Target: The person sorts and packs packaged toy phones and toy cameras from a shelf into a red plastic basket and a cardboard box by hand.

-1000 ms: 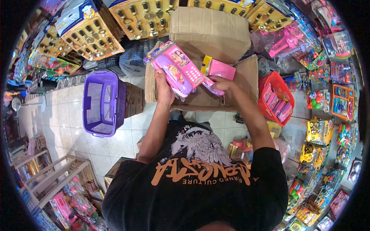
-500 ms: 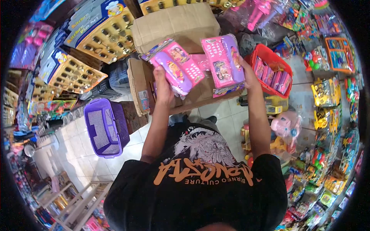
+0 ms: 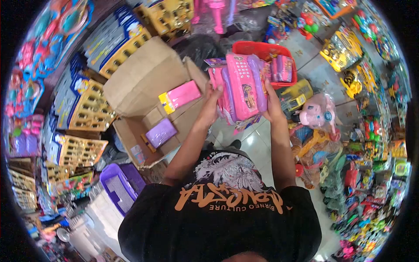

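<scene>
Two bagged pink toy telephones with purple handsets are pressed together between my hands, in front of the red basket (image 3: 251, 47). The front toy telephone (image 3: 242, 83) faces me and overlaps the other one on its left. My left hand (image 3: 212, 105) is closed on the left side of the pair. Along the right edge, my right hand (image 3: 274, 105) grips the front one. To the left, an open cardboard box (image 3: 137, 78) contains a pink package (image 3: 185, 94) and a purple package (image 3: 161, 132). More pink and purple packages (image 3: 282, 69) stand inside the red basket.
A purple basket (image 3: 115, 187) sits on the floor at lower left. Kitchen play sets (image 3: 89, 105) line the left side. Bagged toys, including a pink one (image 3: 317, 109) and a yellow one (image 3: 297, 95), crowd the right. A black plastic bag (image 3: 196, 50) lies behind the box.
The two toy telephones, held apart over the box before, are now together and farther right, near the red basket. The view has turned right, and the box's inside shows more.
</scene>
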Demonstrator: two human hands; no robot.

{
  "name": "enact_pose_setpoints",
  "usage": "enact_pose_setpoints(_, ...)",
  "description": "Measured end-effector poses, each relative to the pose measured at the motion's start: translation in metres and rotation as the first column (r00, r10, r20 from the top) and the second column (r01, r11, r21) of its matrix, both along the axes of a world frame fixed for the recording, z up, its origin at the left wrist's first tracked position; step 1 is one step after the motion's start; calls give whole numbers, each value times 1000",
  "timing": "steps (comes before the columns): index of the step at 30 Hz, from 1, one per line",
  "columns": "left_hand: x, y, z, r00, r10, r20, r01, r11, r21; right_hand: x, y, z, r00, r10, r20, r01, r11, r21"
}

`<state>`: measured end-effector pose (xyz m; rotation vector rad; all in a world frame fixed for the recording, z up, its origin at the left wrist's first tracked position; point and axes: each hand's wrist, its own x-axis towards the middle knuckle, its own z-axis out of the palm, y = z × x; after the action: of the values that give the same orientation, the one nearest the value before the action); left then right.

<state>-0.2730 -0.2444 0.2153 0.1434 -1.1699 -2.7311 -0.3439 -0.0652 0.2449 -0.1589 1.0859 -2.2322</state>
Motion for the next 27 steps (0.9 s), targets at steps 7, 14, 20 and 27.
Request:
enact_pose_setpoints(7, -42, 86, -38, 955, -284, 90, 294, 946, -133, 8, 111, -54, 961, -238, -137, 224, 968, -113)
enact_pose_setpoints(14, -58, 159, -97, 923, -362, 129, 384, 851, -358, 33, 190, -120, 919, -349, 185, 359, 933, -19)
enact_pose_setpoints(20, -72, 178, -121, 885, -427, 184, 465, 803, -373, 39, 208, -147, 897, -334, 289, 376, 921, -103)
enact_pose_setpoints(27, -112, 168, -129, 914, -235, 332, 404, 622, -671, -11, 181, -138, 883, -376, 281, 405, 913, -49)
